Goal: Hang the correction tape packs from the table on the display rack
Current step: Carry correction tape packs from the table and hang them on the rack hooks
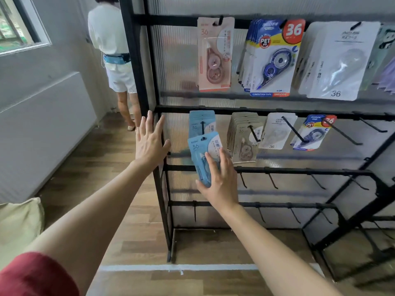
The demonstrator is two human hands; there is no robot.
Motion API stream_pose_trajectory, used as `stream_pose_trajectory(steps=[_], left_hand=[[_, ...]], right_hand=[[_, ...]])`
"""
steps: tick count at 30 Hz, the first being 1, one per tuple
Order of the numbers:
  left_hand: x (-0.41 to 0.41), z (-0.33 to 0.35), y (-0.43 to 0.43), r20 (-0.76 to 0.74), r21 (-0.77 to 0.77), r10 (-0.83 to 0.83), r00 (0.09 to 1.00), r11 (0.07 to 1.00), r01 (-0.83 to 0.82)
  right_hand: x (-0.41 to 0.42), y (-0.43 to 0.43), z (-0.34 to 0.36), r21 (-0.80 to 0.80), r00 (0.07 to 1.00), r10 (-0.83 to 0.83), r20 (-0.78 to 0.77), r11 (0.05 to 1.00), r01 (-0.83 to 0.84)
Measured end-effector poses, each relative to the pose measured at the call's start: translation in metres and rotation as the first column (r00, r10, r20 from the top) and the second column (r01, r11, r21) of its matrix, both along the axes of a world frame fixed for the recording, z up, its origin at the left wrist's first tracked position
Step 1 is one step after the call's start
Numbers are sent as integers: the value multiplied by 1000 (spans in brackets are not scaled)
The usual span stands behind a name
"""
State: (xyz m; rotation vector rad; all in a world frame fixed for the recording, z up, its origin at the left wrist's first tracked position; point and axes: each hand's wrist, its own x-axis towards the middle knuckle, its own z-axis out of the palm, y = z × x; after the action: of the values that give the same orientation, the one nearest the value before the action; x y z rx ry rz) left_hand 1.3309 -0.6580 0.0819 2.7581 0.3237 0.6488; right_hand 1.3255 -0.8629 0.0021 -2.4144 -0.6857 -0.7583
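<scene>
Pinching a light-blue correction tape pack point(202, 154), the right grip point(222, 180) lays its fingers flat over the blister front and hooks its thumb round the pack's lower edge. The pack is slightly tilted, and its hang hole sits just above the fingertips, at the tip of a black peg point(202, 127). Whether the peg has entered the hole cannot be told. Directly behind and above the held pack, a stack of matching blue packs point(201, 119) hangs on that same peg, on the second rail of the display rack point(299, 171).

Left of the right grip, the left grip point(149, 144) is spread wide, with straight fingers and the palm resting against the rack's black corner post point(159, 189); it holds nothing.

Just right of the right grip hang beige packs point(243, 137), then a white pack point(275, 131), then a blue-and-white pack marked 36 point(312, 131). High above both grips, the top rail carries a pink pack point(214, 54), a bundle of blue-and-white packs point(271, 58) and white packs point(335, 60). Below the right grip, the rails bear only bare hooks.

Beyond the left grip, a person in white clothes point(115, 50) stands on the wooden floor point(119, 210), facing away.
</scene>
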Motion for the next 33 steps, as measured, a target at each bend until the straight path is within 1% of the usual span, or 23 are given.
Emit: stream_pose_trajectory(steps=[6, 11, 14, 21, 25, 29, 33], left_hand=[[6, -5, 15, 18, -8, -42, 999, 999, 42], [16, -13, 16, 112, 24, -46, 993, 999, 43], [22, -20, 9, 127, 66, -97, 987, 994, 89], [44, -41, -5, 101, 43, -214, 972, 977, 210], [59, -56, -2, 63, -15, -225, 972, 974, 226], [71, -68, 3, 29, -54, -244, 969, 968, 245], [79, -80, 4, 10, -84, -243, 970, 966, 243]], right_hand=[[1, 13, 4, -53, 989, -119, -85, 992, 115], [15, 22, 7, -96, 973, -117, -199, 990, 100], [26, 28, 5, -124, 959, -134, -251, 987, 105], [53, 40, -3, -47, 967, -133, -219, 991, 126], [67, 46, -13, 6, 971, -156, -180, 987, 160], [80, 50, -18, 39, 976, -145, -165, 988, 153], [89, 54, -17, 59, 975, -137, -177, 987, 150]])
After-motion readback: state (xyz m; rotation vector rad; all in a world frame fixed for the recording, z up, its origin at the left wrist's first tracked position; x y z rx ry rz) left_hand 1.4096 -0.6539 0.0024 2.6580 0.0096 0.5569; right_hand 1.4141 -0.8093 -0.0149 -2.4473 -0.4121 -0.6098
